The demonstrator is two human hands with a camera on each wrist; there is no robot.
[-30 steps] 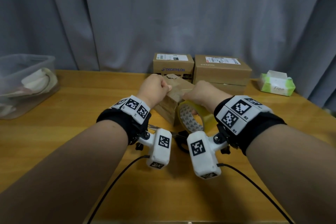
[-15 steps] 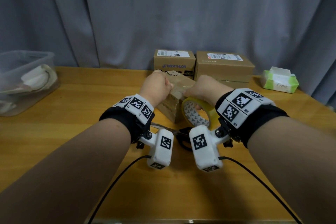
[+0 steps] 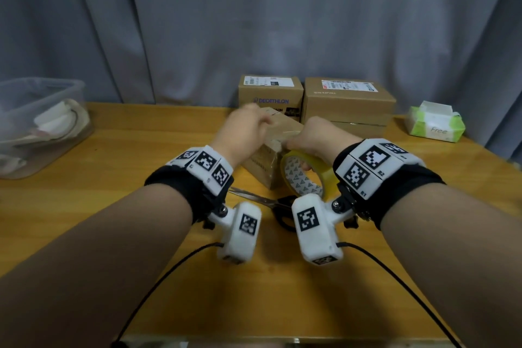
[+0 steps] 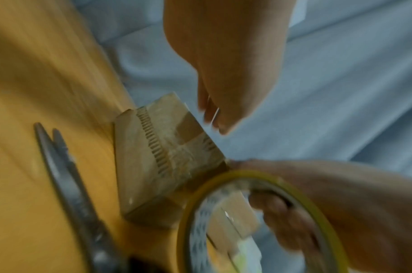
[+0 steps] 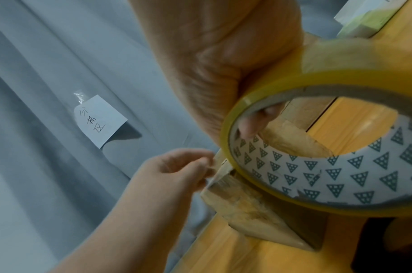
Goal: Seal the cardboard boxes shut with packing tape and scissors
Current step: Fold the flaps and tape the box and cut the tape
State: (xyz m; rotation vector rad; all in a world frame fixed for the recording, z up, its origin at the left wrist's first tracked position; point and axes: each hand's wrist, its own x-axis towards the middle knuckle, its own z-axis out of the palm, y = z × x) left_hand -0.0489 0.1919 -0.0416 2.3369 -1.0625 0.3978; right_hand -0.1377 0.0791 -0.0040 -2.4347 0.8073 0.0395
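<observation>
A small cardboard box stands mid-table with clear tape over its top. My left hand hovers at the box's far top edge, fingertips pinched together, apparently on the tape's free end. My right hand grips the yellow packing tape roll against the box's right side, fingers through the roll's core. Scissors lie shut on the table just in front of the box, under my wrists.
Two closed cardboard boxes stand at the back against the grey curtain. A green tissue pack sits at the right, and a clear plastic bin at the left edge. Wrist-camera cables trail across the near table.
My left hand has shifted slightly up and away over the box's top and is blurred by motion. The right hand keeps the roll at the box's right side.
</observation>
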